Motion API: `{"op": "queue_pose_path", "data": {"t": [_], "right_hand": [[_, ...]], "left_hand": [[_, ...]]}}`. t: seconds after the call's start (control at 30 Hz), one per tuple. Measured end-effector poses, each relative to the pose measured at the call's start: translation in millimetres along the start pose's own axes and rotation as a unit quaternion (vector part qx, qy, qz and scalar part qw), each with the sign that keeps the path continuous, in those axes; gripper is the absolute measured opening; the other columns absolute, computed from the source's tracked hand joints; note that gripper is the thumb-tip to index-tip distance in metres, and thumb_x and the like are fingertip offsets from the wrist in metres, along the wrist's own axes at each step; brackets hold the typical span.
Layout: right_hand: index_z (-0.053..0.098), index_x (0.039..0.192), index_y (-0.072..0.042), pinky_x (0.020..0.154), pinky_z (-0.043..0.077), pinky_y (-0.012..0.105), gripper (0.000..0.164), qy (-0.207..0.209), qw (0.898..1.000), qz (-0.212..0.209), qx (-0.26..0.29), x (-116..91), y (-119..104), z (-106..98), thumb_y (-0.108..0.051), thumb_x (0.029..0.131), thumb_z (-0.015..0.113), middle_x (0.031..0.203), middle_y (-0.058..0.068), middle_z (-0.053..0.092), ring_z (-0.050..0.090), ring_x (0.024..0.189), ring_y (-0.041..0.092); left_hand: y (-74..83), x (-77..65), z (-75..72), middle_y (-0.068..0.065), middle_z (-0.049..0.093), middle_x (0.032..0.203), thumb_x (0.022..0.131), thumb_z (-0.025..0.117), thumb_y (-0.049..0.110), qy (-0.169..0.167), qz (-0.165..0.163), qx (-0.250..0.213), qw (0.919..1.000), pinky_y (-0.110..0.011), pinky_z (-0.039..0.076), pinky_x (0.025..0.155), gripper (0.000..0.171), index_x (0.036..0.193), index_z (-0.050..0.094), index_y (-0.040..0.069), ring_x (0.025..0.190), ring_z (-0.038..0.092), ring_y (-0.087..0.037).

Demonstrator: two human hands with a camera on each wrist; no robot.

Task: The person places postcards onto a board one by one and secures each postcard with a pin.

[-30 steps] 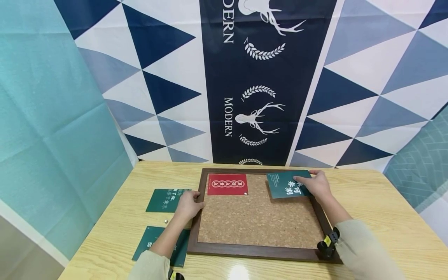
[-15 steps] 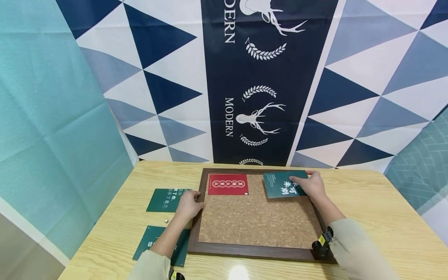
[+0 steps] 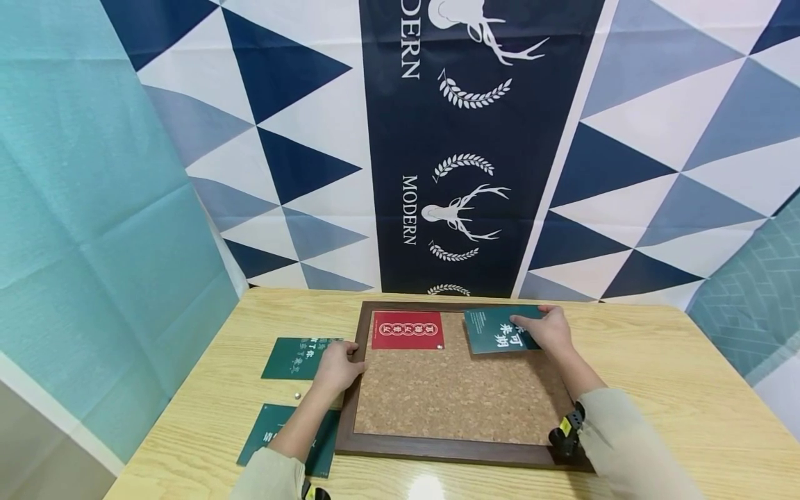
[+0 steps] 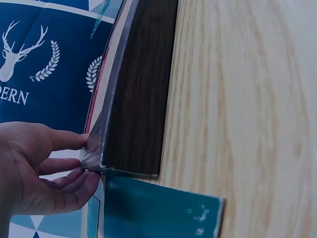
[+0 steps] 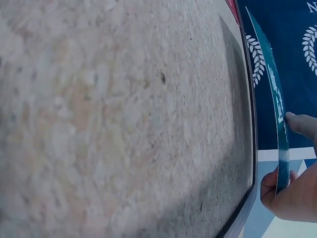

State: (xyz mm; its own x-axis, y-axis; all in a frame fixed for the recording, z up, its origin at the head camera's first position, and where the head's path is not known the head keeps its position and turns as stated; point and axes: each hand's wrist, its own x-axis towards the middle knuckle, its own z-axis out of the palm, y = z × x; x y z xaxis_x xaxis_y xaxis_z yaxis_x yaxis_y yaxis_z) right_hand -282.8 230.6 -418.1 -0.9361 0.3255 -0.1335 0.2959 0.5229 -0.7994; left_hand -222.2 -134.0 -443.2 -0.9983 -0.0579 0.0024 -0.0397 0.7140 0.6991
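Note:
A cork board (image 3: 462, 396) with a dark brown wooden frame lies on the table. My right hand (image 3: 552, 330) pinches a dark green card (image 3: 487, 330) with white characters between thumb and fingers over the board's far right part. In the right wrist view that card (image 5: 280, 114) stands off the cork, which shows its shadow. My left hand (image 3: 337, 367) grips the board's left frame; the left wrist view has its thumb and fingers around the frame's edge (image 4: 136, 99). A red card (image 3: 406, 330) lies at the board's far left corner, with a small silver pin (image 3: 440, 346) at its lower right.
Left of the board, two more green cards lie on the table, one farther (image 3: 287, 357) and one nearer (image 3: 269, 425), partly behind the left arm. A small silver pin (image 3: 297, 396) lies between them. A patterned cloth (image 3: 300, 139) hangs behind the table (image 3: 206, 389).
My right hand has moved the green card to the left over the cork, towards the red card. The left hand has stayed on the frame.

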Motion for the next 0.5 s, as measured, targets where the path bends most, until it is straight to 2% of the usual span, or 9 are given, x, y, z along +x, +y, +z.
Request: {"op": "queue_pose_path", "data": {"t": [0.23,0.5], "right_hand": [[0.021,0.131,0.008,0.097,0.033,0.047,0.08,-0.008,1.0,-0.009,-0.002,1.1,-1.2,3.8,-0.036,0.078,0.061,0.127,0.029,0.032,0.036,0.114,0.035],[0.023,0.131,0.009,0.097,0.033,0.048,0.076,-0.015,1.0,-0.022,-0.015,2.2,-0.3,8.1,-0.031,0.079,0.061,0.127,0.03,0.033,0.035,0.117,0.038]], "left_hand": [[0.3,0.0,-0.8,-0.019,0.057,0.113,0.078,0.066,0.013,-0.004,-0.001,-0.001,1.0,-0.04,0.049,0.078,0.041,0.114,0.056,-0.002,0.103,0.054,-0.031],[-0.4,0.5,-0.3,-0.018,0.056,0.115,0.078,0.065,0.012,-0.009,-0.005,-0.01,0.9999,-0.039,0.048,0.079,0.04,0.114,0.056,-0.002,0.104,0.053,-0.031]]}}
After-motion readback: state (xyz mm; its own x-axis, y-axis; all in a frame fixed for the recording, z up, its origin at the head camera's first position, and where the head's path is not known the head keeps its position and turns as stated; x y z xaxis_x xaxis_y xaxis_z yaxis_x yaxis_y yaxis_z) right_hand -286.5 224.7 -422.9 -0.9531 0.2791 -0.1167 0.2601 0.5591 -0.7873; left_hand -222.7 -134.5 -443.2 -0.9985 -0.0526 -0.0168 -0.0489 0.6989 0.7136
